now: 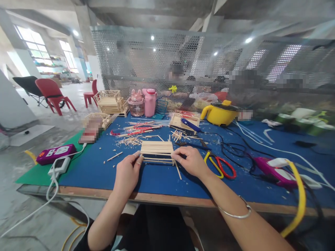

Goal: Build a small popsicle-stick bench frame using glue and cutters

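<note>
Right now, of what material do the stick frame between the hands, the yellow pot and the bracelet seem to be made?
Stick frame: probably unpainted wood, possibly bamboo; its slim strips are pale, matte and straw-coloured.
Yellow pot: outer shell looks like smooth plastic, given its even colour.
Bracelet: likely polished metal, silvery with bright highlights; which metal, I cannot tell.

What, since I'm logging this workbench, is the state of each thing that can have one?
Left hand: pinching the stick frame's left end
Right hand: pinching its right end
Stick frame: held, top covered with sticks
Yellow pot: lid on
Pink bottle: upright, closed
Phone: cable plugged in, screen blurred
Blue-handled tool: lying down, power unclear
Red chair: upright, unoccupied
</note>
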Demonstrator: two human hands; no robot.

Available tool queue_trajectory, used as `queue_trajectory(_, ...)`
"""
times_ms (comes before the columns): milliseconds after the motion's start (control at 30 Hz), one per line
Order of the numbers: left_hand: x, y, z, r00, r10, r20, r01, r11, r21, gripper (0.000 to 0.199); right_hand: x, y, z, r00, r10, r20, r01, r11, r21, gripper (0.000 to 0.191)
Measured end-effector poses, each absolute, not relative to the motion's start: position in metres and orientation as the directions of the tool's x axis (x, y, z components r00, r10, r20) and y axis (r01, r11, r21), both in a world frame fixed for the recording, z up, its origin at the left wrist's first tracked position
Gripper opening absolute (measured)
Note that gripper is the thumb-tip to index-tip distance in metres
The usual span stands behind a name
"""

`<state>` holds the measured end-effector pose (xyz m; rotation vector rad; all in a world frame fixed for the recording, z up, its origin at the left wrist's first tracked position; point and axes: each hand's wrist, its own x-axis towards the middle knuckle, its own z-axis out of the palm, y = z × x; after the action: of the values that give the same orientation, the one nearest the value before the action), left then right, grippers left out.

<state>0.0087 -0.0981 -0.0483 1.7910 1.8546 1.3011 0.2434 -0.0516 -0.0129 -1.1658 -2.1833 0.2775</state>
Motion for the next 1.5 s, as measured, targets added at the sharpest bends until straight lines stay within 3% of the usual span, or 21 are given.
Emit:
queue_trajectory(200,0.012,-0.101,-0.049,-0.179,0.882,0.437,0.742,-0.170,0.648,0.031,0.239,-0.052,-0.017,-0.252,0.896,0.366,0.616,0.440,-0.653,0.011)
queue_trajectory(300,0.013,-0.102,-0.050,-0.180,0.868,0.462,0.765,-0.172,0.621,0.031,0.239,-0.051,-0.020,-0.216,0.915,0.339,0.543,0.402,-0.737,0.019)
queue_trajectory(667,0.011,-0.101,-0.051,-0.194,0.871,0.451,0.747,-0.166,0.643,0.030,0.246,-0.045,-0.021,-0.238,0.929,0.282,0.502,0.366,-0.784,0.010)
queue_trajectory(867,0.011,-0.101,-0.052,-0.180,0.869,0.462,0.734,-0.194,0.650,0.031,0.242,-0.042,-0.025,-0.199,0.958,0.206,0.427,0.274,-0.862,0.009)
queue_trajectory(1000,0.010,-0.101,-0.051,-0.173,0.871,0.460,0.723,-0.205,0.660,0.031,0.242,-0.041,-0.025,-0.143,0.987,0.078,0.329,0.121,-0.936,0.017)
queue_trajectory(1300,0.007,-0.098,-0.047,-0.220,0.919,0.326,0.604,-0.133,0.785,0.032,0.240,-0.037,-0.024,-0.114,0.984,-0.141,0.163,-0.121,-0.979,0.013)
queue_trajectory(1500,-0.003,-0.090,-0.030,-0.174,0.973,0.149,0.561,-0.026,0.828,0.036,0.238,-0.037,-0.022,-0.124,0.983,-0.138,0.140,-0.120,-0.983,0.011)
